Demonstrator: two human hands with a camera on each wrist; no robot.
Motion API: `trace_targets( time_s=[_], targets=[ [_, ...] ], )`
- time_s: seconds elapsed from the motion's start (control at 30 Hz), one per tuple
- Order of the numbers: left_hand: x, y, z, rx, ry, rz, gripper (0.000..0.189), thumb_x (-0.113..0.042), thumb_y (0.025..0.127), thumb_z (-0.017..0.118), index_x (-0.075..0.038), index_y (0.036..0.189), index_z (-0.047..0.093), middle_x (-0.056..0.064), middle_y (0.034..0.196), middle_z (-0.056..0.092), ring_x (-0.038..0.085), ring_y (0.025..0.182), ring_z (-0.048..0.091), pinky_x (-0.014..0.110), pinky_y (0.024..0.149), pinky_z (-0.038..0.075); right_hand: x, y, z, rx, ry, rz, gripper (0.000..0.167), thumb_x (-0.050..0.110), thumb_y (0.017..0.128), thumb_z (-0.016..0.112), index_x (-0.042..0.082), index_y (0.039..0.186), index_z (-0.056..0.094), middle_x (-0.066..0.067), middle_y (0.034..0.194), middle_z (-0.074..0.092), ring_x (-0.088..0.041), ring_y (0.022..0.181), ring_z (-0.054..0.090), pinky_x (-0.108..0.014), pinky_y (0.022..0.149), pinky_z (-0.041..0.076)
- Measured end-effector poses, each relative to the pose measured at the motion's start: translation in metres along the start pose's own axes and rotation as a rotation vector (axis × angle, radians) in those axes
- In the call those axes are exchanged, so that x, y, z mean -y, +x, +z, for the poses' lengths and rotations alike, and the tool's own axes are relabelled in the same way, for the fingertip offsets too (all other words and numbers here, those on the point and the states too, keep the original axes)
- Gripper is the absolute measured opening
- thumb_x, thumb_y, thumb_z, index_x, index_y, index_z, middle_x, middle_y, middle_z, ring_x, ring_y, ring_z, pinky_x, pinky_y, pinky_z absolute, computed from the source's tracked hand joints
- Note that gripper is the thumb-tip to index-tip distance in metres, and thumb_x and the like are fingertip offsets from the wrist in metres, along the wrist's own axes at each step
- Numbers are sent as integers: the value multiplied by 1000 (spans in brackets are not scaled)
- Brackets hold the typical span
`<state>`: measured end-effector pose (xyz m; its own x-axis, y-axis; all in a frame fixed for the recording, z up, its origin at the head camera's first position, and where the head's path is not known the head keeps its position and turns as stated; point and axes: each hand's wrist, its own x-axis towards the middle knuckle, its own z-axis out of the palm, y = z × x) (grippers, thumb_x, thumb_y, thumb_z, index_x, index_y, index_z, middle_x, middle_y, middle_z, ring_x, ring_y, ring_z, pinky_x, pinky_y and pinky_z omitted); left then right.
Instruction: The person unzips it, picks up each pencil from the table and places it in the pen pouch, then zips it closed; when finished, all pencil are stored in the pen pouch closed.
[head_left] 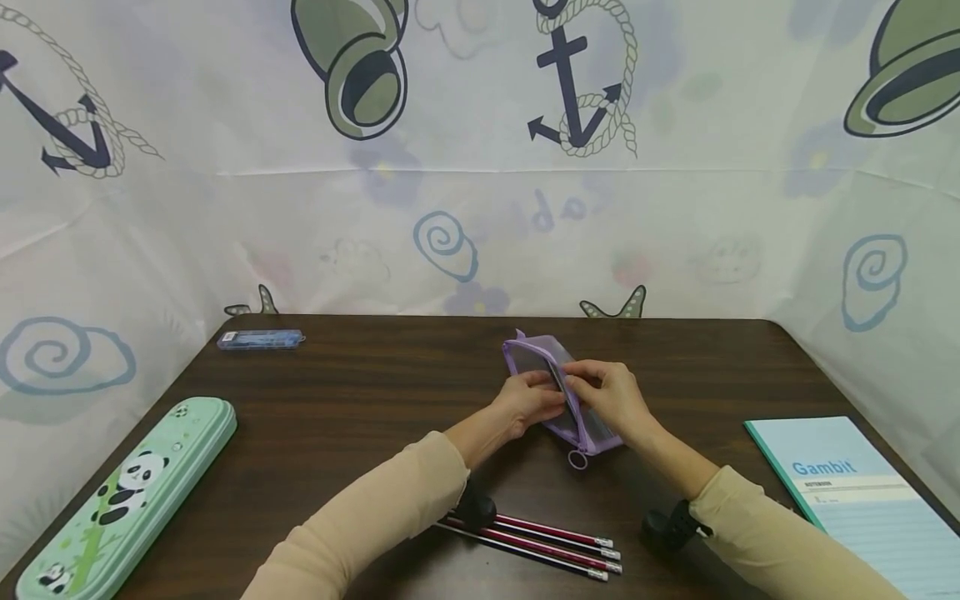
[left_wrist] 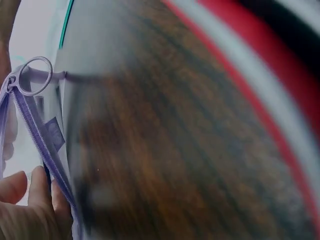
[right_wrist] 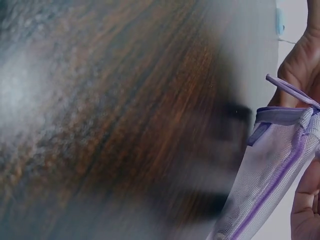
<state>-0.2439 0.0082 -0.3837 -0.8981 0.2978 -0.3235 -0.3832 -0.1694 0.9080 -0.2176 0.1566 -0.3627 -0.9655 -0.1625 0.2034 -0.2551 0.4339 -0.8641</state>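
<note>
Both hands are at a purple-trimmed mesh pencil pouch [head_left: 596, 429], which stands tilted with its zip undone. My left hand [head_left: 528, 402] grips it at the open mouth, fingers partly inside. On the other side my right hand [head_left: 611, 396] pinches the rim with thumb and fingers. A dark thin strip, perhaps a pencil, shows in the mouth beside the left fingertips; its kind is unclear. The zip's ring pull [left_wrist: 36, 76] hangs at the near end. Several red-and-black striped pencils [head_left: 555, 546] with white erasers lie nearer, partly under the left sleeve.
A green panda pencil case [head_left: 127, 500] lies at the left. Behind it is a small blue translucent box [head_left: 261, 339]. On the right lies a light-blue Gambit notebook [head_left: 847, 483]. The dark wooden table [head_left: 360, 392] meets a patterned white curtain [head_left: 480, 167] behind.
</note>
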Motion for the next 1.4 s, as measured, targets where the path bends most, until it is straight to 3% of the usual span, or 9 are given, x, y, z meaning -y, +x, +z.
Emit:
trace_targets(
  time_s=[0.17,0.27,0.4,0.53,0.67,1.0,1.2,1.4],
  targets=[
    [-2,-6,-4,38,20,13,54,10,89,53,11,139,31,30,137,42,37,119,52,39,97,47,-1,2,-3,-18,-41,-23,21,1,89,60,-8,108,66,-24,101,67,-15,66,63,-33,58,57],
    [-6,-16,-12,116,78,-2,47,6,92,53,9,137,38,28,132,48,33,113,57,37,96,48,-2,3,-6,-24,-52,-34,20,0,89,61,-7,107,66,-24,100,68,-14,65,63,-36,58,57],
    [-12,-34,-27,359,264,-86,36,0,94,53,7,129,49,14,111,64,19,98,63,36,93,51,-4,4,-10,-26,-55,-34,21,0,89,61,-8,107,66,-24,99,68,-11,62,62,-29,55,56],
    [-13,-50,-42,632,466,-160,32,1,92,56,7,123,54,-1,96,66,10,88,63,33,87,54,-4,4,-11,-38,-51,-31,20,0,89,61,-7,107,67,-23,96,68,-8,60,59,-21,53,52],
    [-8,-59,-53,766,586,-186,30,6,88,59,8,117,57,0,93,67,8,84,63,27,81,55,-4,3,-10,-35,-46,-25,20,0,89,61,-7,106,67,-23,95,69,-7,60,58,-22,53,53],
    [1,-66,-60,850,666,-107,31,16,79,63,14,110,59,12,93,67,8,78,64,19,74,54,-4,0,-9,-40,-46,-7,20,1,89,61,-6,107,67,-22,97,69,-7,62,59,-22,54,53],
    [3,-66,-60,862,731,-38,31,18,78,63,12,109,60,17,95,68,7,78,63,19,74,54,-3,-1,-9,-35,-32,-7,21,1,89,61,-7,108,66,-23,98,68,-8,63,59,-22,54,53],
    [4,-68,-58,839,777,-2,28,18,76,64,10,103,63,13,89,68,8,76,64,17,70,53,-2,-2,-9,-31,-25,-15,22,2,89,61,-7,108,66,-23,99,68,-7,63,59,-23,54,53]
  ],
)
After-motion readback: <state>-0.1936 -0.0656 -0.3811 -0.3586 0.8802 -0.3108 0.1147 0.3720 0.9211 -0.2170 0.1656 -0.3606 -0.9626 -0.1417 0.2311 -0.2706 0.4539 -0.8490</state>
